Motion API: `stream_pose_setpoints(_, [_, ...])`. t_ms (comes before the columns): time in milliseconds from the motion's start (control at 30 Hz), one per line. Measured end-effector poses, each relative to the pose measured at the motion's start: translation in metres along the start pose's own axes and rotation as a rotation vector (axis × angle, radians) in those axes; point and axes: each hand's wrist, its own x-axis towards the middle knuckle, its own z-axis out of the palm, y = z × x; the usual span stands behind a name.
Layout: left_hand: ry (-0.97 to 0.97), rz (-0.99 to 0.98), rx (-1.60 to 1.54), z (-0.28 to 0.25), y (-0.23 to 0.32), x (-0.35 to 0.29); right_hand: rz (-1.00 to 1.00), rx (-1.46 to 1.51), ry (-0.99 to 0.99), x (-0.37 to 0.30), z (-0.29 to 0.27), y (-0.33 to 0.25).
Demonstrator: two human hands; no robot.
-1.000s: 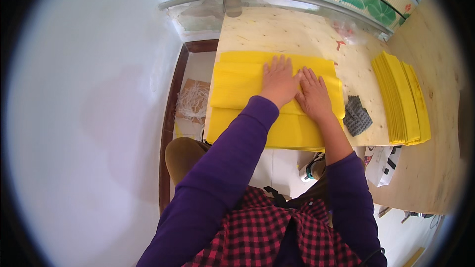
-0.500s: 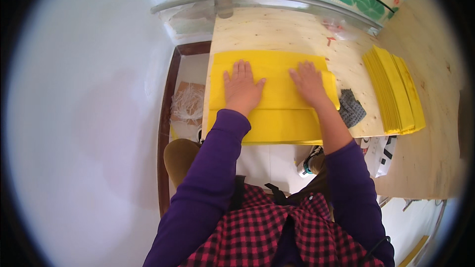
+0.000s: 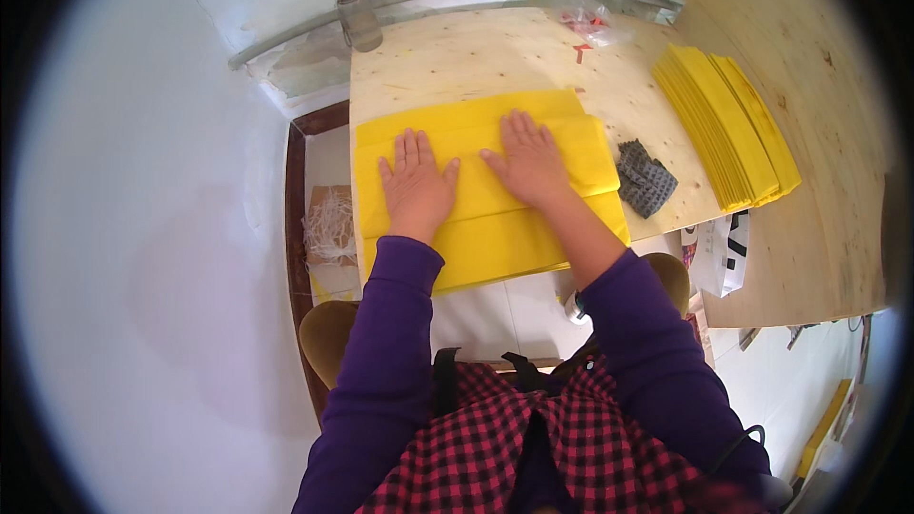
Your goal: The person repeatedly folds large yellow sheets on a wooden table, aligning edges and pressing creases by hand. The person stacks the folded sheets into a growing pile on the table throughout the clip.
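Note:
A flat stack of yellow fabric [image 3: 495,224] lies in front of me on the wooden table, with fold lines running across it and its near edge over the table's edge. Palm down on its left part rests my left hand [image 3: 417,186], fingers stretched out. My right hand [image 3: 526,160] lies flat on the right part, fingers extended and thumb spread toward the left. Neither hand grips anything. The fabric's right edge has a layer sticking out, close to a crumpled grey cloth [image 3: 647,178].
A row of folded yellow pieces [image 3: 728,128] sits at the table's right, by a wooden panel [image 3: 819,67]. A clear bottle [image 3: 358,14] stands at the far left corner. A plastic bag [image 3: 592,25] lies at the back. White strands [image 3: 329,228] are on the floor left.
My view has shifted, so the table appears turned and moved left. Both hands stay flat on the yellow fabric, the right one a little closer to its middle.

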Motion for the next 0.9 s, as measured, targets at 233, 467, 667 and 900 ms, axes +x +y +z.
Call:
stream_pose_setpoints(233, [0.000,-0.003,-0.010,-0.001,0.000,0.000,0.184,-0.058,0.004,-0.014,-0.015,0.052])
stream_pose_setpoints(467, [-0.038,-0.145,-0.024,-0.011,-0.038,-0.008,0.194,-0.079,0.008,-0.015,-0.015,0.052])
stream_pose_setpoints(667, [0.016,-0.287,0.119,-0.042,-0.044,-0.008,0.205,-0.056,0.036,-0.015,-0.015,0.053])
stream_pose_setpoints(900, [0.011,0.209,-0.017,-0.005,0.083,0.007,0.210,-0.067,0.016,-0.015,-0.014,0.053])
